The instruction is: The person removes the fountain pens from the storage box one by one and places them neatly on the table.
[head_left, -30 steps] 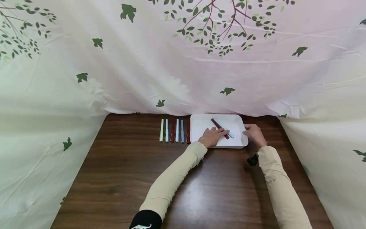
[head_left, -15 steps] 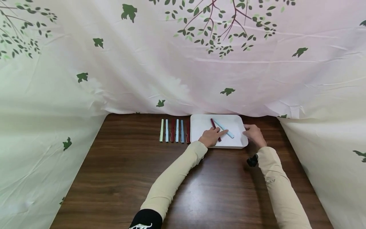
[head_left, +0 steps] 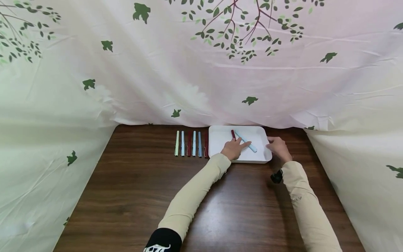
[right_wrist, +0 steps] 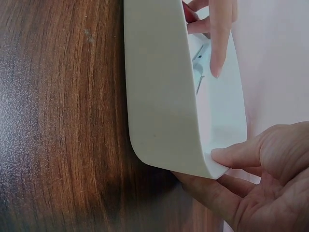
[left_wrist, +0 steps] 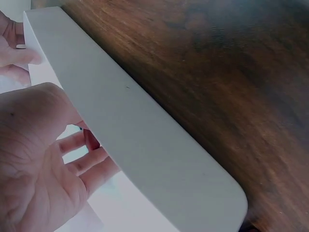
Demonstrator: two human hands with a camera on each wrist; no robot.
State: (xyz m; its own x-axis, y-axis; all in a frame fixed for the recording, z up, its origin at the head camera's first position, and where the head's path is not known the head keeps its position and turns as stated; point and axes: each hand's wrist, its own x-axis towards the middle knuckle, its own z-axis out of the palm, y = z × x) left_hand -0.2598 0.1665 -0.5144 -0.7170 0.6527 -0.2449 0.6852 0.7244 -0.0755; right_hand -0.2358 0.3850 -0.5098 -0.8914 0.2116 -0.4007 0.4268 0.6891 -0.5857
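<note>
The white tray [head_left: 219, 137] stands at the back of the table. Over its middle, my left hand [head_left: 233, 149] has its thumb and fingers around a dark red pen [left_wrist: 91, 140], most of which is hidden under the hand in the head view. Its index finger [right_wrist: 219, 53] stretches out above a light blue pen [head_left: 253, 147] that lies slanted on the tray floor. At the right end, my right hand [head_left: 279, 148] pinches the tray wall, thumb inside the rim and fingers outside and below.
Left of the tray, several capped pens stand in a neat parallel row: a pale green one [head_left: 177, 143], light blue ones, a blue one [head_left: 199, 144] and dark red ones. A patterned cloth [head_left: 157, 70] hangs along the table's back and sides.
The dark red pen has shifted left and turned away from the light blue pen, drawn under my left hand. My right hand keeps its hold on the tray.
</note>
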